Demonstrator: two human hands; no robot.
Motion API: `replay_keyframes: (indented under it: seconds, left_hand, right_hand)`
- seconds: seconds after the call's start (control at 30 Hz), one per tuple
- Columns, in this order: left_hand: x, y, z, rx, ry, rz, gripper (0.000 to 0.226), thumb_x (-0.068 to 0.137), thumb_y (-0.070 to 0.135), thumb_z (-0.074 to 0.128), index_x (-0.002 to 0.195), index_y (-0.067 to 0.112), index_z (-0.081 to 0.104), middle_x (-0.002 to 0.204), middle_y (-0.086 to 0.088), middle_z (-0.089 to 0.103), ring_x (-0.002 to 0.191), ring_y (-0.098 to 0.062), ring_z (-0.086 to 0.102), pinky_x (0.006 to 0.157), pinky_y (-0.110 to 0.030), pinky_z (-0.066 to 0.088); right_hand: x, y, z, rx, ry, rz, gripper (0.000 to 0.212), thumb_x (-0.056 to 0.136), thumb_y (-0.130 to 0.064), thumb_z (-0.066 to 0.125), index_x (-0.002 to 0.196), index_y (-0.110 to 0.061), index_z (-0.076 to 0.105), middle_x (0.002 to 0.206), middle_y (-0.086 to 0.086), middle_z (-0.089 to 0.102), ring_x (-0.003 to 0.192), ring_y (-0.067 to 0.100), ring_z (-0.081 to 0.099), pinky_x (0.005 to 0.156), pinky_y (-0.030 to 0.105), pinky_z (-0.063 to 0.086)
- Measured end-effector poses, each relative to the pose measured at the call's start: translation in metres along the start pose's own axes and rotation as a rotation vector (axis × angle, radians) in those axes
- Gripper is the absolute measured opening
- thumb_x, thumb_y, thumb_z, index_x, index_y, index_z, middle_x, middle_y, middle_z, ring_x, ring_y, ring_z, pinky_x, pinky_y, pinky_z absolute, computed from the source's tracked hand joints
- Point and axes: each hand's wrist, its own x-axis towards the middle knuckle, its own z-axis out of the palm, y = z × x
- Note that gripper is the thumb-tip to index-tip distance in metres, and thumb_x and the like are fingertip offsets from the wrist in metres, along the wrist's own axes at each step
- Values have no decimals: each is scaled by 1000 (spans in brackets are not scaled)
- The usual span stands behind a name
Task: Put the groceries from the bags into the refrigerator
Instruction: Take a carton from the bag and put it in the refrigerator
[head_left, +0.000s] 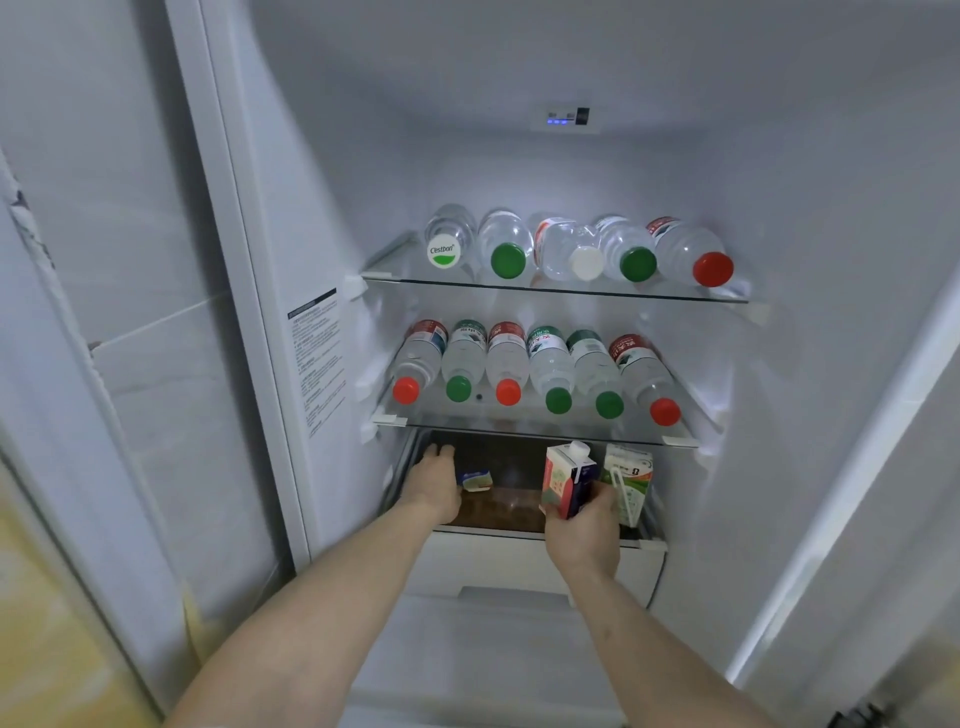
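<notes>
Both my arms reach forward into the fridge's lowest shelf (498, 526). My right hand (584, 532) grips a carton (565, 480), held upright with its cap on top. My left hand (435, 480), palm down with fingers stretched out, touches a small packet (476, 481) lying flat.

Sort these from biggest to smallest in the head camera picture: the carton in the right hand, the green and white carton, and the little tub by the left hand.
1. Carton in the right hand, biggest-looking, though nearer the camera.
2. Green and white carton, partly hidden, so this ranking is unsure.
3. Little tub, clearly smallest.
</notes>
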Motion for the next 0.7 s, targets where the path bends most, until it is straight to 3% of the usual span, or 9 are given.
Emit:
replay_keyframes:
  seconds: [0.1,0.4,0.53,0.7]
  left_hand:
    - [-5,-3,2,-18,9,-2,72,92,17,71,154,17,35,164,-11,29,144,-32,41,116,-40,41]
    - [-37,-9,-3,-9,-48,91,64,92,14,63,151,15,39,164,-11,26,142,-33,41,116,-39,40]
    - [-57,-12,-3,-53,-19,122,58,90,11,59,146,17,45,157,-8,38,132,-31,48,110,-39,44]
    - [-83,7,-1,-107,92,211,59,91,8,58,147,22,48,160,-7,36,142,-31,39,117,-41,37]
  right_hand:
    - [0,-2,2,-4,7,18,63,79,-29,87,126,-15,47,121,9,68,110,34,67,78,43,58]
    - [-8,-3,-3,49,55,54,72,70,-42,93,120,-11,52,122,15,64,111,40,64,89,52,58]
    - [-36,1,-18,21,27,53,70,77,-27,90,129,-2,50,133,21,54,119,44,56,93,51,54]
    - [-89,9,-40,28,-40,-62,64,87,-21,80,139,-10,45,141,13,47,127,33,50,104,43,47]
